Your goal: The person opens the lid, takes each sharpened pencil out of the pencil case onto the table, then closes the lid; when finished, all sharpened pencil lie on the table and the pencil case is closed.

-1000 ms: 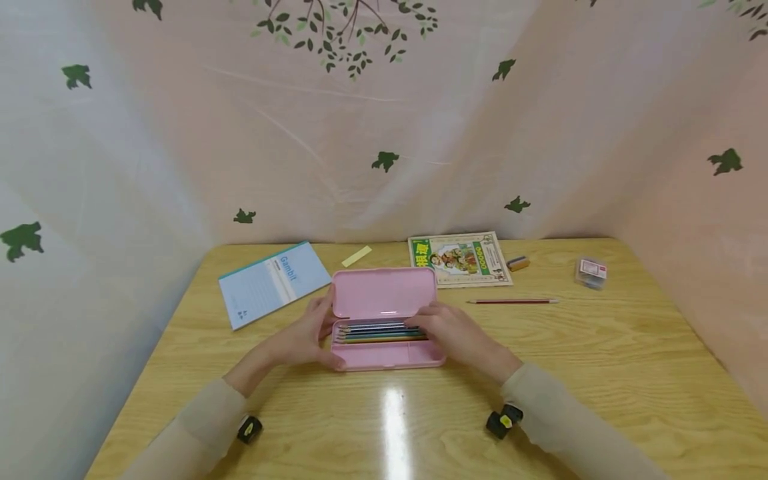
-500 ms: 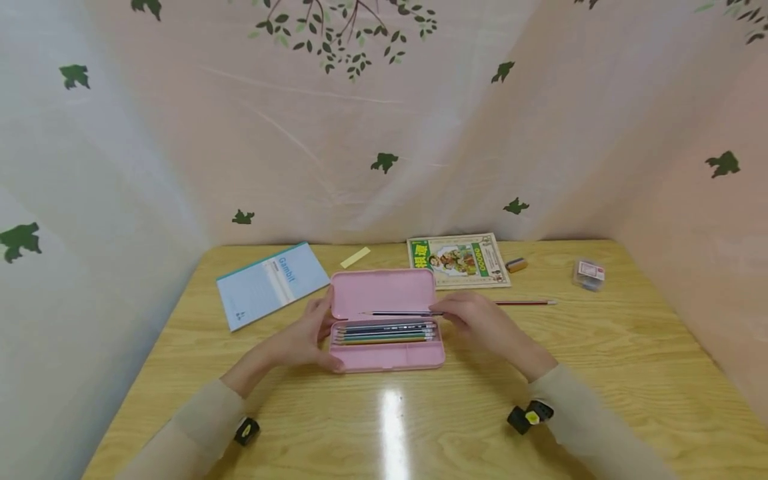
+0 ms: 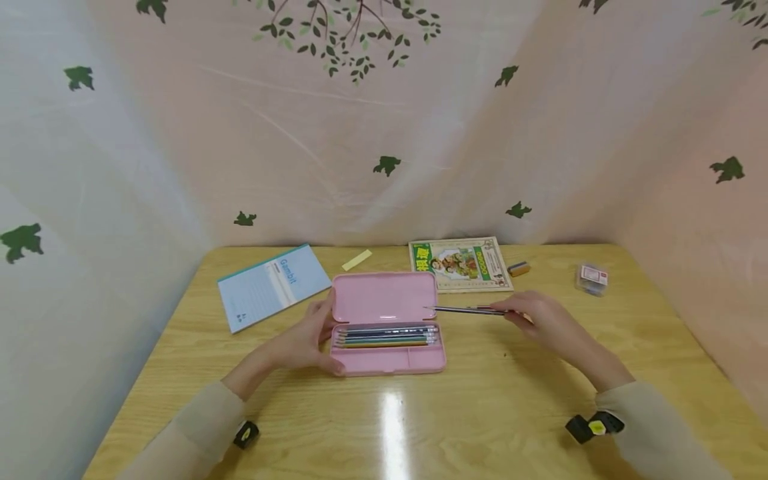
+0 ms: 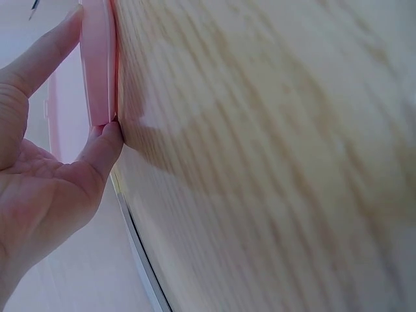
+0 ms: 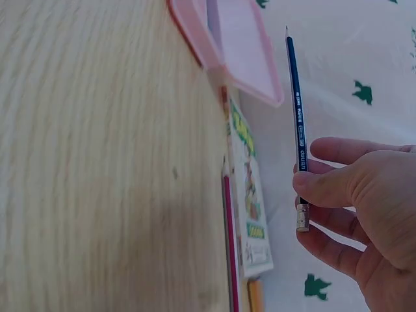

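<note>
A pink pencil case (image 3: 369, 362) lies with its lid raised on the table, several pencils (image 3: 384, 337) in its long rear compartment. My left hand (image 3: 301, 343) grips the case's left end, thumb at the front corner; the left wrist view shows a finger and thumb against the pink side (image 4: 99, 65). Off to the right, my right hand (image 3: 543, 321) pinches a dark blue pencil (image 5: 296, 104) by its eraser end. Its tip points left towards the lid, above the table. Below it on the table lies a red pencil (image 5: 229, 240), mostly hidden in the head view.
A blue notebook (image 3: 273, 287) lies left of the case, with a pale yellow strip (image 3: 357, 260) behind. A picture booklet (image 3: 474, 267) lies at the back, beside a small orange-and-blue block (image 3: 519, 269). Further right is a small clear box (image 3: 592, 279).
My right hand has lifted the dark blue pencil out of the case and carried it to the right. The left hand has stayed on the case.
</note>
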`<state>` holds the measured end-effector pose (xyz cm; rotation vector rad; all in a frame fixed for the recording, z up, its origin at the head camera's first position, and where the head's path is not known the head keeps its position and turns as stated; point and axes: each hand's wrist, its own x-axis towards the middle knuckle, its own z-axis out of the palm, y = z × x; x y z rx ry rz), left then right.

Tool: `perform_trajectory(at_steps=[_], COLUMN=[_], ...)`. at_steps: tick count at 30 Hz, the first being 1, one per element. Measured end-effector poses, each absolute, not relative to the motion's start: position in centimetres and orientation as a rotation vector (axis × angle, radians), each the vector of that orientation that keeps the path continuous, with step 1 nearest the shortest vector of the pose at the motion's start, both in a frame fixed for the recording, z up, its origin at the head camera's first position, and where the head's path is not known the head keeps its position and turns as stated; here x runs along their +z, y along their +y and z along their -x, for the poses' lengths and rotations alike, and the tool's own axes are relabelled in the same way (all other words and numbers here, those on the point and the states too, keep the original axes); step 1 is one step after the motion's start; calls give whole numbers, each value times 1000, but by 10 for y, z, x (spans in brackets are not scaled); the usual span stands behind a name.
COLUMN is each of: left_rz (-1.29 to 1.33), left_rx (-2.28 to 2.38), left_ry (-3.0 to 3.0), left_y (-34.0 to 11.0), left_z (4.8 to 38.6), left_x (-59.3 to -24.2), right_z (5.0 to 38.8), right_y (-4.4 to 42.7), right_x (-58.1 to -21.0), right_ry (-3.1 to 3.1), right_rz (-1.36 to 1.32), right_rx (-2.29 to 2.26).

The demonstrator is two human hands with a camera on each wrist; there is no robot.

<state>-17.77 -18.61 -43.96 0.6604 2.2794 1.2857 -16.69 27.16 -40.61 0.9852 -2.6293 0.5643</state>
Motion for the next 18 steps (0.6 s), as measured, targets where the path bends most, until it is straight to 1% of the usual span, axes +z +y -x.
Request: perform_trajectory(at_steps=[5, 11, 18], left_rz=[-656, -650, -663], left_rx=[1266, 1284, 1304], left_ry=[2298, 2287, 2260], left_y=[-187, -188, -188], left_z=[177, 178, 177], left_x=[-441, -441, -440], right_z=[165, 171, 175], right_y=[289, 309, 337], right_x=[-419, -429, -445], right_ry=[-2632, -2711, -2714], right_rz=[-916, -832, -829], right_rx=[551, 541, 481])
